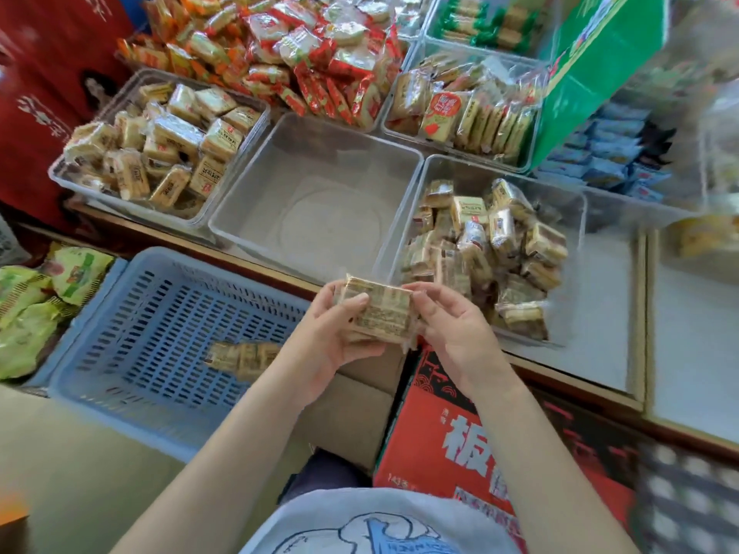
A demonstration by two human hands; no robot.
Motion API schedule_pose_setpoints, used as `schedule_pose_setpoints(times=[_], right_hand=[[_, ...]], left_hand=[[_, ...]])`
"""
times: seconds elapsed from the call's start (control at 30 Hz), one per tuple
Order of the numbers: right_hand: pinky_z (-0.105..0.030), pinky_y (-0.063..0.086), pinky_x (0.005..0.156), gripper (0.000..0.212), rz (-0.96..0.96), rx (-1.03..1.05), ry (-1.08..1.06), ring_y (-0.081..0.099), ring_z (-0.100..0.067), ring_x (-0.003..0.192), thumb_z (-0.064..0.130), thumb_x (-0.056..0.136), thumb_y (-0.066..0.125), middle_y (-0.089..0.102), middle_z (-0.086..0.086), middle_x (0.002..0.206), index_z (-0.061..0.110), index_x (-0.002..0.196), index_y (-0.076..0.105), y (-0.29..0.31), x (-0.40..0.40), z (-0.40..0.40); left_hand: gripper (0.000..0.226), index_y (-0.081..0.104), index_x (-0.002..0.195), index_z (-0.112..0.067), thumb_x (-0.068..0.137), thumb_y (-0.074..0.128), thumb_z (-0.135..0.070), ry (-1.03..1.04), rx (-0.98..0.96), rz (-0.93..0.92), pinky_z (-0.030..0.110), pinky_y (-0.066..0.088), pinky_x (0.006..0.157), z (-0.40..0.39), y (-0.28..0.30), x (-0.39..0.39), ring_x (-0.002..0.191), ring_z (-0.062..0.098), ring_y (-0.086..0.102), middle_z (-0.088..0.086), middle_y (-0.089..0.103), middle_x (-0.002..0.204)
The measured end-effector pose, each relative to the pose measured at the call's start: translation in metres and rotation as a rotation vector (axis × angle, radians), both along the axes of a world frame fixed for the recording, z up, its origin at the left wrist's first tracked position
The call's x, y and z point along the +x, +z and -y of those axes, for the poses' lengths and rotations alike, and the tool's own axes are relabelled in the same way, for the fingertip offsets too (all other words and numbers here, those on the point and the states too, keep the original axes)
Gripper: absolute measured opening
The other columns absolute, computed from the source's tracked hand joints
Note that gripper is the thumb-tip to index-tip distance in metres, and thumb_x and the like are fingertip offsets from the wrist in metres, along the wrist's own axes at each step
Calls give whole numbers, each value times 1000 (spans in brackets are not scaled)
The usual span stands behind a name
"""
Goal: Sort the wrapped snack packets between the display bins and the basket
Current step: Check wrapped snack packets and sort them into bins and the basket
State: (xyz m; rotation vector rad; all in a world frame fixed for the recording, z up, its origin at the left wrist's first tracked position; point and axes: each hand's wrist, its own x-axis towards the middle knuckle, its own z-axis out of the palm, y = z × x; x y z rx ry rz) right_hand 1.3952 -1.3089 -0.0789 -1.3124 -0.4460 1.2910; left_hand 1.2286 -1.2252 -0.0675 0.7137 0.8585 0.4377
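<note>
Centre of frame: one wrapped snack packet (378, 313), pinched between left hand (340, 329) and right hand (448, 325), fingers curled round its ends. Lower left: blue basket (132, 313), one packet (244, 355) inside. Above: empty clear bin (316, 145).

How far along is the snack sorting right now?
Barely begun, it seems. Done: one wrapped packet lies in the blue basket. In hand: the left hand and right hand together hold another packet above the counter edge. Left: the right clear bin still holds many packets, and the middle clear bin stands empty.
</note>
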Motion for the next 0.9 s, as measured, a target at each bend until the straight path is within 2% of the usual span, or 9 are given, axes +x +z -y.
schedule_pose_setpoints(times=[0.1, 0.23, 0.37, 0.47, 0.57, 0.63, 0.77, 0.83, 0.9], right_hand=[[-49, 55, 95, 13, 71, -20, -101, 70, -26, 99, 29, 84, 70, 77, -8, 101, 22, 90, 79, 2, 6, 22], [-52, 54, 97, 10, 58, -59, -192, 69, -25, 96, 25, 89, 70, 76, -8, 99, 20, 90, 78, 3, 11, 41], [-43, 50, 80, 31, 40, -89, -146, 62, -24, 91, 18, 103, 56, 72, -5, 96, 26, 82, 77, 7, 15, 58], [-46, 54, 82, 25, 104, -120, -162, 63, -23, 94, 21, 105, 53, 72, -9, 99, 22, 92, 74, 10, 14, 66], [-52, 55, 90, 21, 167, -160, -186, 64, -22, 93, 35, 105, 52, 68, -19, 113, 16, 109, 62, 11, 7, 67], [-43, 55, 90, 30, 212, -137, -167, 66, -24, 95, 41, 104, 50, 68, -18, 111, 14, 109, 60, 14, 0, 67], [-43, 53, 77, 27, 376, -119, -217, 63, -30, 86, 35, 106, 48, 68, -17, 96, 12, 98, 61, 11, -3, 69], [-39, 47, 66, 26, 454, -112, -239, 54, -25, 71, 31, 108, 45, 63, -16, 85, 12, 95, 58, 11, -2, 71], [-36, 46, 64, 25, 504, -100, -246, 54, -19, 72, 29, 108, 44, 63, -19, 87, 13, 94, 57, 10, 0, 74]], left_hand=[[34, 53, 119, -17, 91, 70, -25, -30, -3, 24, 36, 62, 70, 21, 3, 8, 97, 33, 74, 14, 73, 109], [28, 52, 107, -14, 89, 58, -35, -58, 43, -4, 38, 62, 69, 43, 11, 20, 98, 34, 74, 11, 74, 106], [23, 59, 102, -14, 96, 61, -35, -68, 133, -35, 52, 61, 79, 52, 9, 17, 104, 33, 71, 13, 70, 109], [17, 71, 92, -19, 88, 71, -36, -53, 165, -62, 63, 55, 91, 59, 9, 13, 106, 38, 68, 15, 71, 109], [21, 69, 97, -15, 88, 68, -33, 26, 132, -75, 54, 62, 82, 70, 15, 18, 108, 40, 69, 15, 73, 110], [22, 68, 99, -13, 88, 63, -32, 78, 106, -78, 47, 63, 75, 73, 19, 20, 108, 40, 70, 15, 74, 110], [21, 68, 97, -12, 90, 60, -31, 99, 53, -72, 46, 65, 74, 74, 25, 22, 108, 42, 70, 20, 72, 115], [25, 66, 100, -11, 88, 60, -32, 83, 42, -75, 44, 65, 72, 75, 26, 24, 106, 41, 71, 20, 72, 115], [26, 66, 100, -11, 87, 60, -32, 69, 29, -69, 42, 65, 70, 75, 26, 27, 104, 40, 72, 20, 73, 113]])
